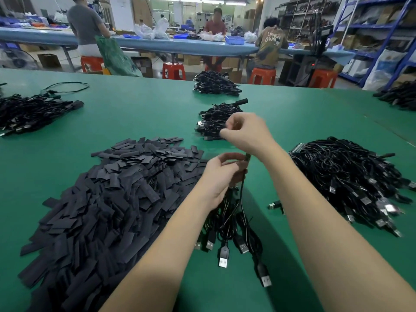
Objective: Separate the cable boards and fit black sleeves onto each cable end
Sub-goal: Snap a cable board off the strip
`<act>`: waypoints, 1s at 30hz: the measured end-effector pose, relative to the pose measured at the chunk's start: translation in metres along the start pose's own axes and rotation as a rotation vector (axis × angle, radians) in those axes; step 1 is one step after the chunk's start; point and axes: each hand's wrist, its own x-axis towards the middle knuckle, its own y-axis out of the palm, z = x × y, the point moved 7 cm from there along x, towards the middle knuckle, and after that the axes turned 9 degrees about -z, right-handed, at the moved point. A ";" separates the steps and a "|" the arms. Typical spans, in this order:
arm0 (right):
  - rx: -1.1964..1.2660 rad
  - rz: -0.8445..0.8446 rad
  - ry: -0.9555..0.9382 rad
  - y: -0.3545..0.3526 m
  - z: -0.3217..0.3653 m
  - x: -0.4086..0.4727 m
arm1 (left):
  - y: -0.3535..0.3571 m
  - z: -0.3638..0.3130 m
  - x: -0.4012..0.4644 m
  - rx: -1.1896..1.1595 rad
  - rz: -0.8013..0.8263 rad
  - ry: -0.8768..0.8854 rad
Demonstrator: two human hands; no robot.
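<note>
Cables (pixel 227 212) hang gripped in the left hand (pixel 219 176); right hand (pixel 245 134) pinches something blurred

A green tabletop (pixel 146 113) carries a large heap of black sleeves (pixel 108 199), several piles of black USB cables (pixel 351 183), and one loose cable (pixel 67 86).

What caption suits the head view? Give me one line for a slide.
Left hand grips a bunch of USB cables while right hand works above it, beside a heap of black sleeves.

Black cable bundle (pixel 227 219) with USB plugs beside heaped flat black sleeves (pixel 108 199).
</note>
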 end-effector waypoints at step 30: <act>1.222 -0.065 0.481 -0.018 -0.079 -0.082 | 0.000 -0.002 -0.008 -0.169 0.184 -0.202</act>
